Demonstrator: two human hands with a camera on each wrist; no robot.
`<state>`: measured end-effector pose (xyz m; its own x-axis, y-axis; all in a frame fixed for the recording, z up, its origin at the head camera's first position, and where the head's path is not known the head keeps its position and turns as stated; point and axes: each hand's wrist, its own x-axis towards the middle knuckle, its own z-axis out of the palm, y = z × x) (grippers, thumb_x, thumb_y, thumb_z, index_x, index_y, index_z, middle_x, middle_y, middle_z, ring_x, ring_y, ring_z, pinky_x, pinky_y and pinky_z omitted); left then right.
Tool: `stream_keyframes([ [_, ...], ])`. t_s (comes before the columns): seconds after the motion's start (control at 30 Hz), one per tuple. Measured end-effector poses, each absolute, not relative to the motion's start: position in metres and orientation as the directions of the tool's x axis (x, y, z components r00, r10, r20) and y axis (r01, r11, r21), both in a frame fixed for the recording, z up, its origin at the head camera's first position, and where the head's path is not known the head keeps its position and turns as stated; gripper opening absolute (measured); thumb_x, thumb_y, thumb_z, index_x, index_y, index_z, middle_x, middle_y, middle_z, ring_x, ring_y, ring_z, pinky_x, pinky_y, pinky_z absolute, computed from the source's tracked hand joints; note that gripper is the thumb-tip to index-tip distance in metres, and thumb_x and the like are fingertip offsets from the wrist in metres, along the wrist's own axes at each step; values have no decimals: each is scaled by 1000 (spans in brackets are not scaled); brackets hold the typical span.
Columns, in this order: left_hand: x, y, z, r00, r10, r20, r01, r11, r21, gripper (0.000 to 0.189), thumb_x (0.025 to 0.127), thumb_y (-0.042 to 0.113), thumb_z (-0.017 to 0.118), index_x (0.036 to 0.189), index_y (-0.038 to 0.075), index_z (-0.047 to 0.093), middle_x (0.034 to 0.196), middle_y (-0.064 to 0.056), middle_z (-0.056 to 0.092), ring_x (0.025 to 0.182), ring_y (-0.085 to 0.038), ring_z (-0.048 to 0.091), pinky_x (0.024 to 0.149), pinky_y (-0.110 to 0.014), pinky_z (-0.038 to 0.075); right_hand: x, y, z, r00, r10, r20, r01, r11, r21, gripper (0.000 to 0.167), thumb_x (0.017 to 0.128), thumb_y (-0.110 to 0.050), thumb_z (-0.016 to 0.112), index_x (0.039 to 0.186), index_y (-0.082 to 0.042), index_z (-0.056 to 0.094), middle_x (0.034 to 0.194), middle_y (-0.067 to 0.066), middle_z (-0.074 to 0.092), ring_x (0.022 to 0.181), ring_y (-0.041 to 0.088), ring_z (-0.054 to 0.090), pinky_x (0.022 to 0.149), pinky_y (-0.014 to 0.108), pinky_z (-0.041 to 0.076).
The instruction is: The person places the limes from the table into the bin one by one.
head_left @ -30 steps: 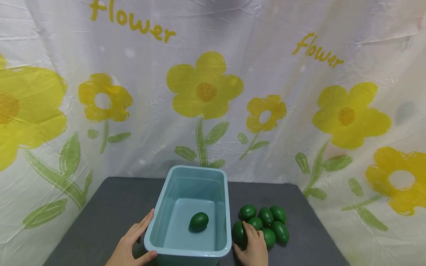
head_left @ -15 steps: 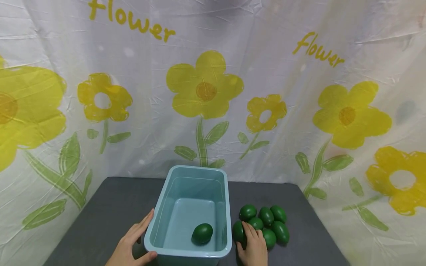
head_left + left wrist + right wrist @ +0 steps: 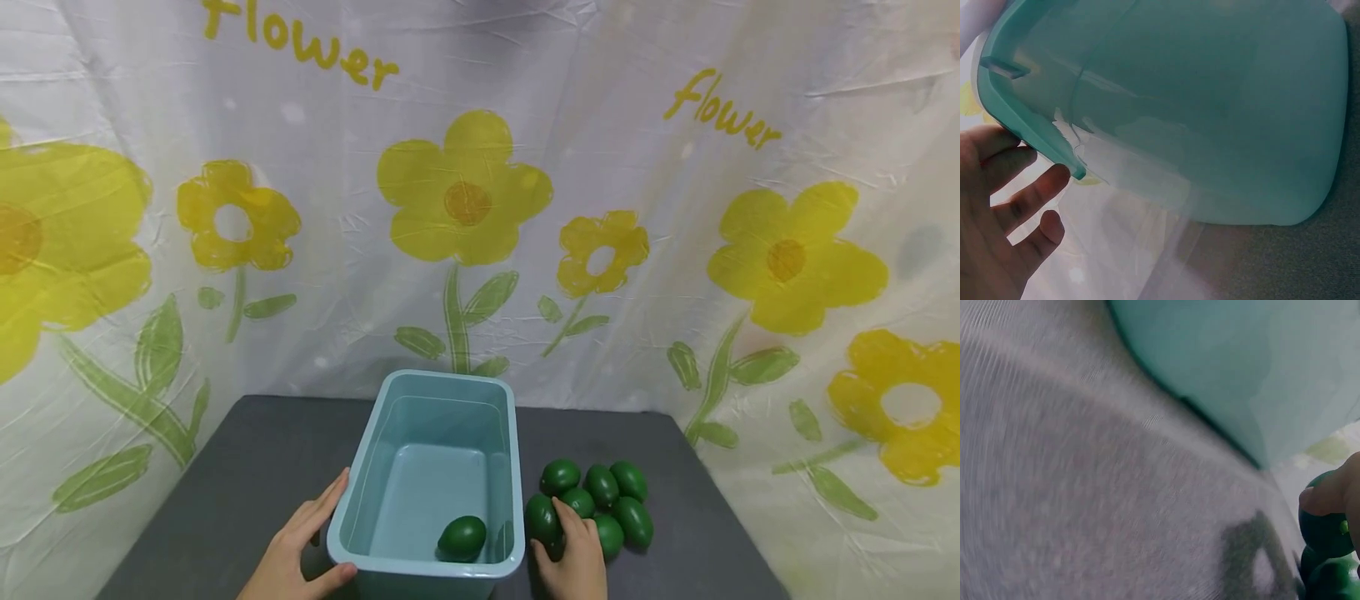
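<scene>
A light blue-green plastic bin (image 3: 432, 379) stands before me with one dark green lime (image 3: 462, 538) inside, near its front right corner. My left hand (image 3: 296, 546) rests at the bin's left side, fingers spread along the outer rim and thumb at the front corner. In the left wrist view, the fingertips (image 3: 1057, 178) touch the rim edge. To the right of the bin, my right hand (image 3: 572, 557) pinches a lime (image 3: 542, 518) between thumb and fingers, at the left edge of a pile. The right wrist view shows the thumb (image 3: 1322, 499) pressed against this lime.
Several more limes (image 3: 632, 523) lie close together on the dark grey table (image 3: 697, 542), beyond and right of my right hand. A white curtain (image 3: 322, 250) printed with yellow flowers hangs behind and at both sides of the table.
The lime inside the bin has rolled toward the near right corner. My right hand has shifted its fingers slightly on the lime at the pile's edge. The left hand stays put.
</scene>
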<state>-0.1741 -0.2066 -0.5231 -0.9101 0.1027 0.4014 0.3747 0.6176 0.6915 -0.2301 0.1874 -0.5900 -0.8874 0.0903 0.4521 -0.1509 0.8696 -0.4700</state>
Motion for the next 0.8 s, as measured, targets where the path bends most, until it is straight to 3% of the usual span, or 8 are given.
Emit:
stream_keyframes([
  [0.17,-174,-206,-521,-922,100,374,352,619,702,91,89,33,84,167,24,38,158,32,33,99,-1,48,68,-24,45,-230,188,-585,-910,164,381,-89,819,-566,70,73,-23,96,135,-3,70,126,18,74,99,32,64,85,55,57],
  [0.33,-174,-206,-521,-931,97,352,334,618,712,91,90,33,84,168,27,36,160,17,42,103,-2,50,70,-25,47,-228,190,-580,-920,271,284,17,751,-661,71,75,-32,96,135,-5,71,107,14,74,91,28,64,80,52,55],
  [0.43,-175,-206,-521,-925,102,366,349,609,712,91,90,31,84,167,26,36,162,20,40,103,-3,50,70,-25,47,-228,191,-574,-923,305,234,53,705,-707,72,77,-36,95,137,-5,71,92,8,68,82,21,58,75,45,51],
  [0.57,-174,-205,-520,-926,97,366,343,624,702,91,90,32,84,167,24,37,161,29,34,109,-3,52,74,-26,51,-229,192,-566,-927,337,167,93,636,-766,73,80,-42,93,139,-5,70,84,5,64,77,19,53,72,38,48],
  [0.8,-173,-204,-516,-938,87,336,311,643,700,91,90,35,83,167,24,37,164,7,46,114,-6,54,79,-29,55,-227,191,-555,-925,375,60,142,489,-861,76,83,-45,90,142,-3,66,85,3,62,82,16,54,70,31,45],
])
